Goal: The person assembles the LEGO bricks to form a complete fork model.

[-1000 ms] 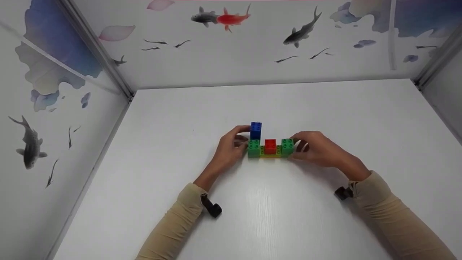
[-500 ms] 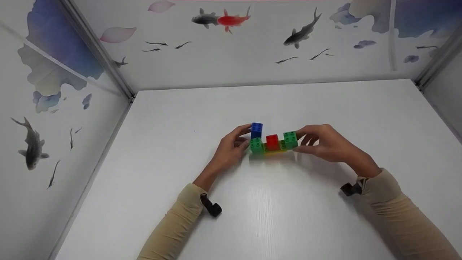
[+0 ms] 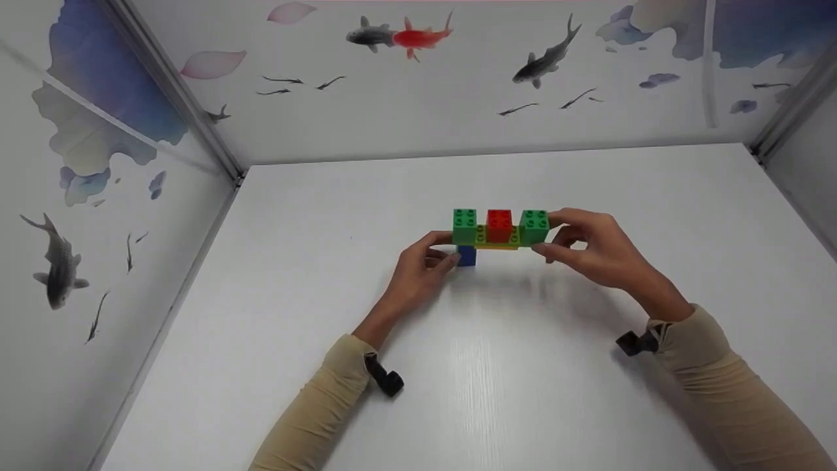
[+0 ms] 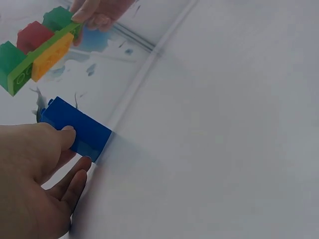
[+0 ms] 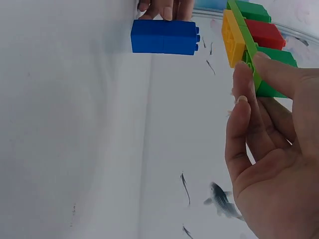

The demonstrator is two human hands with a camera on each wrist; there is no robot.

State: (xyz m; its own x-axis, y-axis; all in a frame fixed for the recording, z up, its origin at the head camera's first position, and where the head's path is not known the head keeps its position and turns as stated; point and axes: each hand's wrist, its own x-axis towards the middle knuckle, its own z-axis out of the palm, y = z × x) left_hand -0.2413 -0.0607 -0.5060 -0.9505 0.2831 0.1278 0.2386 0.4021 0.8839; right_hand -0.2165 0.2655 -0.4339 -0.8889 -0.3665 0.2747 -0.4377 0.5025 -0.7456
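Note:
Two blue toy building bricks (image 5: 164,37), one stacked on the other, stand upright on the table. My left hand (image 3: 418,268) pinches this stack from the side; its thumb lies on the blue face in the left wrist view. Above it, my right hand (image 3: 595,252) holds up a joined brick bar by its right end. The bar has a long light-green strip (image 5: 242,30), a green brick (image 3: 464,226) at one end, another green brick (image 3: 535,226) at the other, and a red brick (image 3: 499,226) between. A yellow brick (image 4: 53,56) sits underneath. In the wrist views a gap separates bar and blue stack.
The white table (image 3: 418,392) reaches back to a wall (image 3: 425,118) printed with fish and leaves. Another printed wall (image 3: 189,216) borders the left side. Black wrist cameras (image 3: 390,383) sit at both sleeve cuffs.
My right hand has lifted the brick bar off the table, tilted at first, then level, up and back over the blue stack. The left hand has stayed beside the blue stack.

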